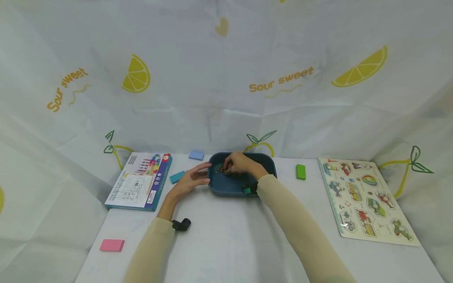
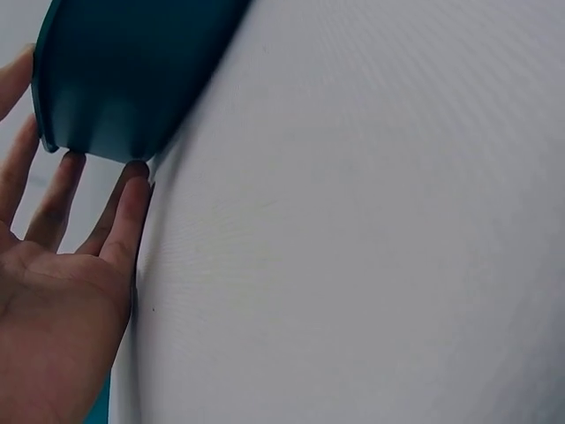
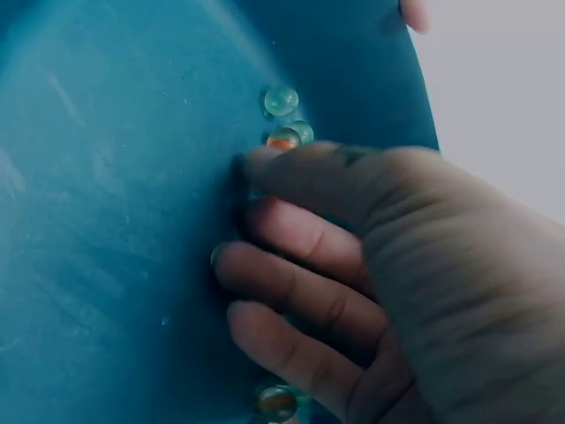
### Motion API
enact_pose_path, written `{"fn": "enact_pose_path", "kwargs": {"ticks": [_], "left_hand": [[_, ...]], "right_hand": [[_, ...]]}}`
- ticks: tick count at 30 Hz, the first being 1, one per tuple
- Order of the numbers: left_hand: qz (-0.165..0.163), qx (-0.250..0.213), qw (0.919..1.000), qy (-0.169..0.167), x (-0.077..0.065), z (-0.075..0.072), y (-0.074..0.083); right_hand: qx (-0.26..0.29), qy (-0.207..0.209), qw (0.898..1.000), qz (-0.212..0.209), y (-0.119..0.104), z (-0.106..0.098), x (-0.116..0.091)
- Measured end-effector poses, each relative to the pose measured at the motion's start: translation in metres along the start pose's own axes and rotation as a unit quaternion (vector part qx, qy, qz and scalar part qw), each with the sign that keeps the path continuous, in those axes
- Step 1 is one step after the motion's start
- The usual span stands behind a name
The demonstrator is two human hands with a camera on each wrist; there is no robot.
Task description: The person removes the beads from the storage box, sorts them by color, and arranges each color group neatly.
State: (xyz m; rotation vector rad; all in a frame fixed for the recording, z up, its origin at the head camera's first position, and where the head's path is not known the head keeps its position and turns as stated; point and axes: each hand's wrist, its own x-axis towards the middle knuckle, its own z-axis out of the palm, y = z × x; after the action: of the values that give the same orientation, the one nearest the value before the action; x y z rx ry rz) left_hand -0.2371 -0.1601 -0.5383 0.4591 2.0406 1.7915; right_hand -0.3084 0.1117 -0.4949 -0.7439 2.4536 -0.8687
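A dark blue bin (image 1: 226, 193) stands at the back middle of the table, with several glass marbles (image 3: 281, 100) on its floor. My left hand (image 1: 191, 180) is at the bin's left end, fingers extended. In the left wrist view its fingertips (image 2: 135, 168) touch the bin's outer wall. My right hand (image 1: 239, 163) reaches down inside the bin, palm inward and fingers bent, at the marbles by the left wall. In the right wrist view the thumb (image 3: 309, 172) overlaps an orange-streaked marble (image 3: 283, 139); I cannot tell whether a marble is pinched. Another marble (image 3: 276, 402) lies below the fingers.
A boxed set (image 1: 136, 182) lies at the left, near blue blocks (image 1: 177, 177) (image 1: 196, 155). A pink block (image 1: 111, 245) is at the front left. Right of the bin are a green block (image 1: 301, 172) and a picture puzzle board (image 1: 368, 200). A patterned curtain (image 1: 198, 98) hangs behind.
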Motion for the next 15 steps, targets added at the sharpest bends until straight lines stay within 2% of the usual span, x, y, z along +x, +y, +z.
{"fn": "enact_pose_path", "kwargs": {"ticks": [3, 8, 12, 15], "left_hand": [[-0.001, 0.001, 1.0000, 0.002, 0.000, 0.000, -0.002], [-0.001, 0.007, 1.0000, 0.001, 0.002, -0.001, -0.005], [0.000, 0.003, 1.0000, -0.001, 0.002, -0.001, -0.004], [0.000, -0.003, 1.0000, -0.003, 0.001, -0.002, -0.003]], "right_hand": [[0.005, -0.003, 1.000, 0.003, 0.003, -0.001, -0.001], [0.054, -0.001, 0.999, 0.007, 0.003, -0.009, -0.009], [0.091, 0.005, 0.996, -0.022, -0.008, -0.014, -0.025], [0.102, 0.010, 0.993, -0.053, -0.018, -0.010, -0.042]]}}
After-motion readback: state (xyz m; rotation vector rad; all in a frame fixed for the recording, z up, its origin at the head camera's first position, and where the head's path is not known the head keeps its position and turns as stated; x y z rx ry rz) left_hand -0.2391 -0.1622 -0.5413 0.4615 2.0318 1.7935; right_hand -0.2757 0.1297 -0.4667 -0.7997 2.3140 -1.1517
